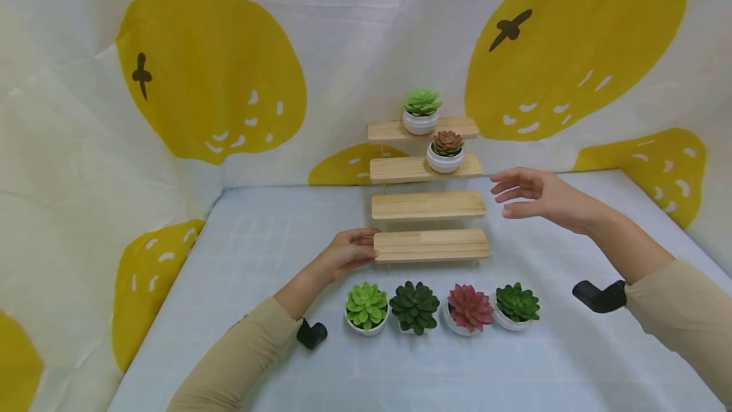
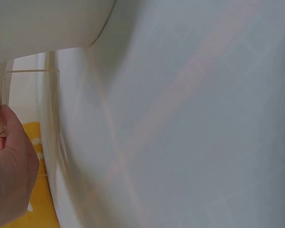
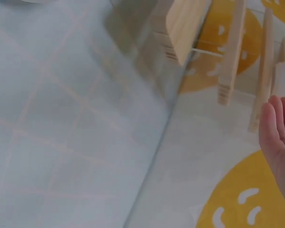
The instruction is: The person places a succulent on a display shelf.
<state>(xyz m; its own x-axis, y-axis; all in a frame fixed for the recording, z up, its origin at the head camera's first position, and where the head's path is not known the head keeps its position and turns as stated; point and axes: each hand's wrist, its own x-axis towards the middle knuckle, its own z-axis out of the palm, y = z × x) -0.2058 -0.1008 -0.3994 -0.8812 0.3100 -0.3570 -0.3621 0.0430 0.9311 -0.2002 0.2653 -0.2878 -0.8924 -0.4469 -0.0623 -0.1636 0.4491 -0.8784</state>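
A wooden tiered stand (image 1: 429,206) holds two small potted succulents in white pots. The bright green succulent (image 1: 422,110) is on the top tier and the reddish-brown succulent (image 1: 446,152) on the tier below it. My left hand (image 1: 347,252) pinches the left end of the lowest tier (image 1: 431,246) between thumb and fingers; the left wrist view shows the thumb (image 2: 9,118) at the board's edge. My right hand (image 1: 528,194) hovers to the right of the stand with loosely bent fingers, holding nothing. In the right wrist view, its fingers (image 3: 267,118) overlap the upper boards.
In front of the stand, several potted succulents form a row: light green (image 1: 366,307), dark green (image 1: 414,307), red (image 1: 470,308) and mid green (image 1: 517,302). Behind rises a white cloth (image 1: 354,30) with yellow fruit prints. A pale checked cloth (image 1: 274,221) covers the table.
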